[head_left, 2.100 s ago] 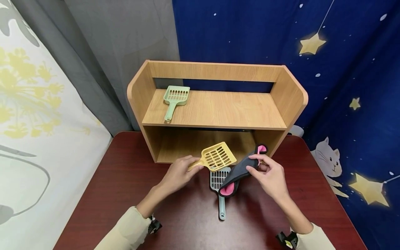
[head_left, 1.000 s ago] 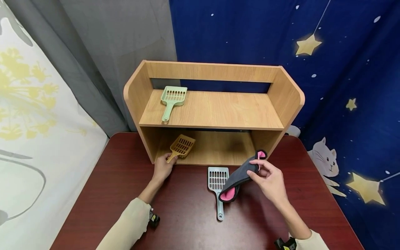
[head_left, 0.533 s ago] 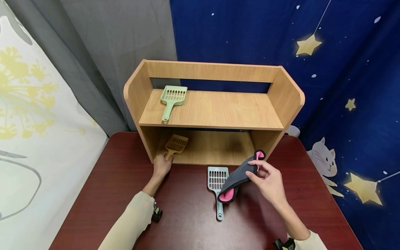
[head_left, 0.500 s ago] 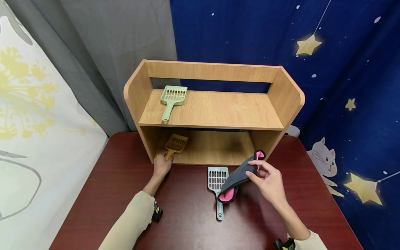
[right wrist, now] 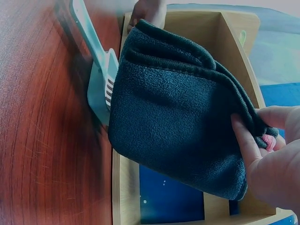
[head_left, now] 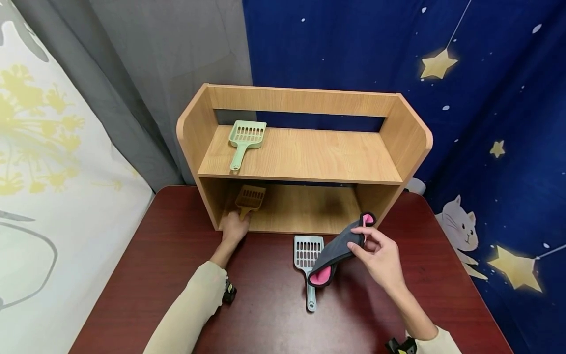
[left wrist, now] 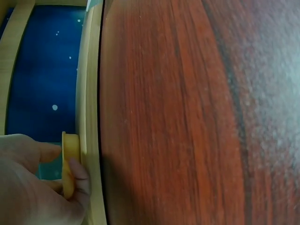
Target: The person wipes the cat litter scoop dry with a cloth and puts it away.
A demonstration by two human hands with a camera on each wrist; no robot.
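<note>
In the head view my left hand (head_left: 235,227) grips the handle of a yellow slotted litter scoop (head_left: 250,197), inside the lower compartment of a wooden shelf, at its left. The left wrist view shows the thumb and fingers around the yellow handle (left wrist: 70,150), close over the shelf's front edge. My right hand (head_left: 382,255) pinches the upper end of a folded cloth (head_left: 338,250), dark grey with a pink inside and black edging. It hangs in front of the shelf, overlapping a light blue litter scoop (head_left: 311,295) on the table.
A two-level wooden shelf (head_left: 309,160) stands on the dark red table (head_left: 265,314). On its upper board, at the left, lies a pale green litter scoop (head_left: 239,156). Behind hang a grey curtain (head_left: 177,49) and a blue star-patterned curtain (head_left: 336,44).
My left hand has carried the yellow scoop from above the light blue scoop leftward into the lower compartment, lately a little deeper. My right hand keeps the cloth in nearly the same place.
</note>
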